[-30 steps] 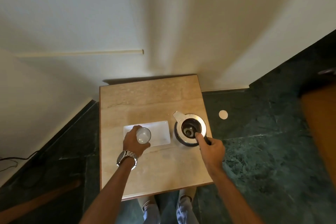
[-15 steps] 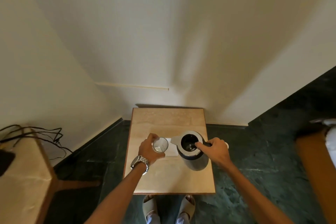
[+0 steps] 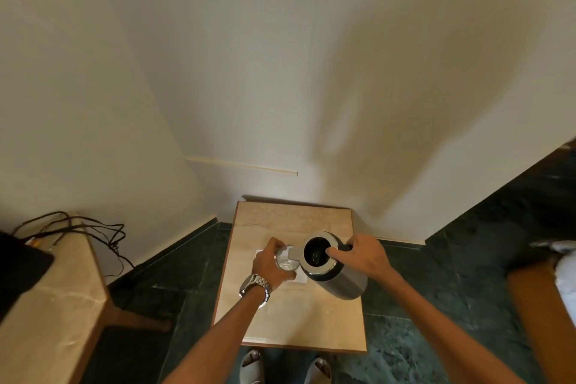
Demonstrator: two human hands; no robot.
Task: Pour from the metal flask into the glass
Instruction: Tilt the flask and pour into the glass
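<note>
The metal flask (image 3: 338, 277) is lifted off the small wooden table (image 3: 290, 315) and tilted to the left, its open dark mouth facing up and its spout over the glass (image 3: 286, 259). My right hand (image 3: 363, 256) grips the flask's black handle, thumb on the rim. My left hand (image 3: 271, 263), with a metal watch on the wrist, holds the clear glass right beside the spout, above a white tray (image 3: 300, 277) that is mostly hidden. I cannot tell whether liquid is flowing.
The table stands in a corner against white walls, on a dark green stone floor. A second pale table (image 3: 46, 296) with black cables (image 3: 87, 227) is at the left. A brown piece of furniture (image 3: 542, 315) sits at the right. My sandalled feet (image 3: 252, 366) show below the table.
The flask has been lifted from the table and tipped left toward the glass. My left hand raised the glass to the spout. The view has pulled back and up.
</note>
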